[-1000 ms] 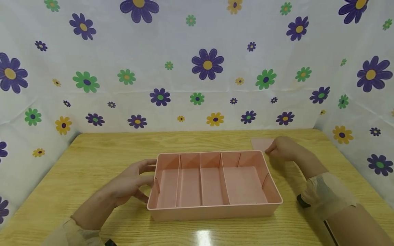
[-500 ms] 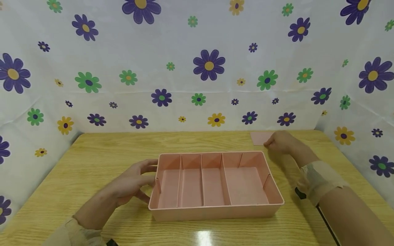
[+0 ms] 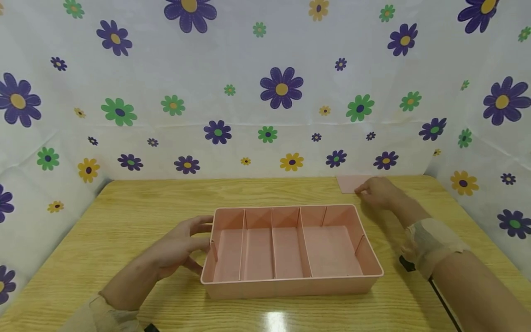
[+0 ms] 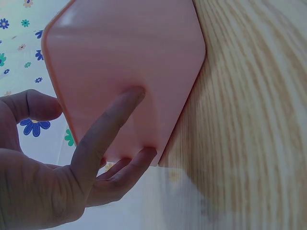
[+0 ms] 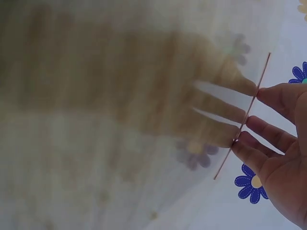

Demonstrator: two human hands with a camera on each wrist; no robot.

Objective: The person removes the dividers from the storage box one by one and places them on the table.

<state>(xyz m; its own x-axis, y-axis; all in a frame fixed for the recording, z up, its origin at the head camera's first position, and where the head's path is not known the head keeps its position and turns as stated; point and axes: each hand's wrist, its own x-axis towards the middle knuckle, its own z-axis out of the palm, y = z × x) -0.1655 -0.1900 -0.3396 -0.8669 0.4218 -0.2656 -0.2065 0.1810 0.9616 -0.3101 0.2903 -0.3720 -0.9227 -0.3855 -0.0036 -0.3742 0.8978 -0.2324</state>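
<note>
A pink box [image 3: 286, 287] with upright dividers stands on the table in the head view. Against its left end rests my left hand [image 3: 176, 244], fingers spread. In the left wrist view this hand [image 4: 53, 184] touches the end wall of the box [image 4: 129, 52] with its fingertips. Beyond the box's far right corner lies a thin flat pink sheet [image 3: 349, 183], partly covered by my right hand [image 3: 380, 192]. Seen edge-on in the right wrist view, the sheet [image 5: 265, 67] meets the extended thumb and fingertips of that hand [image 5: 283, 148].
The wooden table [image 3: 166, 198] has a glossy top. A white cloth [image 3: 232, 55] with printed flowers hangs behind it and along both sides. A black cord [image 3: 444, 299] runs along my right forearm. The box has several compartments, the rightmost one widest.
The right hand and the pink sheet have moved away toward the back of the table. My left hand and the box have kept their places.
</note>
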